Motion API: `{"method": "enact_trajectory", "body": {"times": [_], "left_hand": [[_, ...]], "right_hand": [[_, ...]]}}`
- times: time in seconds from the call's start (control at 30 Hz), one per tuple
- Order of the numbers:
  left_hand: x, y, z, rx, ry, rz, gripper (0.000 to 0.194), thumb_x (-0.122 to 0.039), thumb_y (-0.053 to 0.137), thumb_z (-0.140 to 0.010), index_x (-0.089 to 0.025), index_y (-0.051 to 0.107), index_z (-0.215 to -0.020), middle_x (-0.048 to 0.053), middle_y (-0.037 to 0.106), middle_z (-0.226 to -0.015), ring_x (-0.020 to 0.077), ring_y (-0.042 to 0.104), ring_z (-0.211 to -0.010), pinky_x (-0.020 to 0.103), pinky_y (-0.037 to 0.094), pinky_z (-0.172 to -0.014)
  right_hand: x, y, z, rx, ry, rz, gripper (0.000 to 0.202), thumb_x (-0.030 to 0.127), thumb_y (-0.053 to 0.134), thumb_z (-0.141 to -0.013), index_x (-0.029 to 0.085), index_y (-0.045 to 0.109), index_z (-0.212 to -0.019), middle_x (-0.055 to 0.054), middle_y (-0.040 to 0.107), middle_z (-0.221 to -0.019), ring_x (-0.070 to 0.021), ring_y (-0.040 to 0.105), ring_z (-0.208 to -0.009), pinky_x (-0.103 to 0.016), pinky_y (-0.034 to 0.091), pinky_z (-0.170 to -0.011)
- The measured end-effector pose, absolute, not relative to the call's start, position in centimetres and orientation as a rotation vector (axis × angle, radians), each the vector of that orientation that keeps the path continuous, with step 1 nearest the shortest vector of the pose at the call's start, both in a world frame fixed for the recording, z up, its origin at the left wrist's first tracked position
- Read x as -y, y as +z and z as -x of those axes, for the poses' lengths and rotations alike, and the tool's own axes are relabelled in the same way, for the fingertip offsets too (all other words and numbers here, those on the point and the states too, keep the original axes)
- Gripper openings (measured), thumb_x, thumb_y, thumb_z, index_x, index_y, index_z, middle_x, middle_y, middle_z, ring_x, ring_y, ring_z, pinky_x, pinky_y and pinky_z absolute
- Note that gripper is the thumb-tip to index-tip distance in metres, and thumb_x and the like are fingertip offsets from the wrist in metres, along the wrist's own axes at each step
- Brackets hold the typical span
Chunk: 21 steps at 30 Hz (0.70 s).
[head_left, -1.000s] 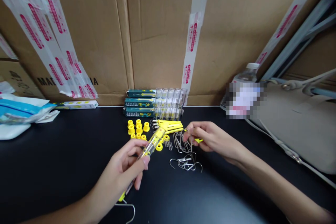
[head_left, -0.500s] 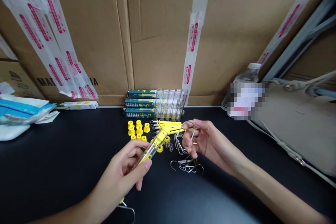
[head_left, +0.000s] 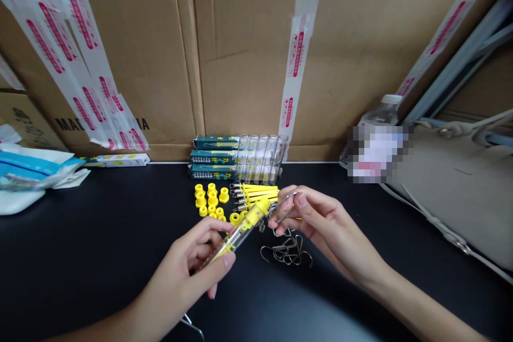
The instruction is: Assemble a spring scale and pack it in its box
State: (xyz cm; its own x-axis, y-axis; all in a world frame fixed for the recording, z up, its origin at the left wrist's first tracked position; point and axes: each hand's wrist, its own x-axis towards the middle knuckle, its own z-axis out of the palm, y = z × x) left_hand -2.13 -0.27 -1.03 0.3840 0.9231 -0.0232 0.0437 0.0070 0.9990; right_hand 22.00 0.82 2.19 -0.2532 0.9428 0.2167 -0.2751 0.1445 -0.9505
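Note:
My left hand point(head_left: 196, 262) grips a clear tube with yellow insides and a yellow end cap point(head_left: 240, 230), slanted up to the right. My right hand point(head_left: 316, 219) pinches a bent metal wire hook point(head_left: 285, 204) and holds it against the tube's yellow cap. A pile of metal hooks point(head_left: 287, 250) lies on the black table just below my right hand. Yellow caps point(head_left: 210, 197), yellow rods with springs point(head_left: 256, 193) and small springs lie behind the tube.
Clear empty tubes point(head_left: 260, 157) and green boxes point(head_left: 212, 157) stand at the cardboard wall point(head_left: 240, 48). White and blue packets point(head_left: 32, 171) lie at the far left. A water bottle point(head_left: 380, 112) and a beige bag point(head_left: 452, 187) are at the right.
My right hand lifted one wire hook from the pile and brought it left to the tube's yellow end. My left hand shifted the tube slightly right.

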Motion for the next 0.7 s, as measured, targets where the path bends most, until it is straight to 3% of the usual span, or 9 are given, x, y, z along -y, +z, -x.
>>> {"method": "enact_trajectory", "body": {"times": [0.13,0.4,0.57,0.7], "left_hand": [[0.5,-0.8,2.3,-0.955,0.828,-1.426,0.031,-0.045,0.069,-0.088,-0.021,0.063,-0.108,-0.004,0.053,-0.077,0.0049,0.047,-0.046,0.016,0.041,-0.044],[0.6,-1.0,2.3,-0.912,0.751,-1.446,0.031,-0.042,0.066,-0.089,-0.021,0.059,-0.111,-0.004,0.054,-0.071,0.0062,0.044,-0.046,0.014,0.041,-0.039],[0.8,-0.7,2.4,-0.942,0.667,-1.52,0.044,-0.039,0.064,-0.089,-0.025,0.057,-0.13,-0.004,0.048,-0.072,0.0112,0.045,-0.056,0.012,0.043,-0.035],[0.9,-0.5,2.1,-0.998,0.602,-1.56,0.045,-0.042,0.063,-0.09,-0.028,0.058,-0.132,-0.005,0.043,-0.071,0.0105,0.043,-0.055,0.011,0.043,-0.035]], "right_hand": [[-0.6,1.9,-21.5,1.33,1.329,0.753,0.026,0.041,0.062,-0.098,0.023,0.079,-0.091,-0.005,0.064,-0.105,-0.0146,0.067,-0.085,-0.026,0.06,-0.075],[0.0,1.8,-20.8,1.199,1.404,0.795,0.023,0.043,0.068,-0.093,0.023,0.079,-0.09,-0.004,0.073,-0.094,-0.0137,0.071,-0.079,-0.025,0.061,-0.075],[0.1,1.6,-20.6,1.194,1.403,0.84,0.026,0.046,0.069,-0.092,0.021,0.077,-0.09,-0.004,0.074,-0.087,-0.0142,0.073,-0.07,-0.027,0.062,-0.072],[0.3,1.4,-20.4,1.207,1.323,0.918,0.028,0.047,0.07,-0.09,0.02,0.077,-0.09,-0.005,0.071,-0.09,-0.016,0.072,-0.071,-0.029,0.064,-0.071]]}}
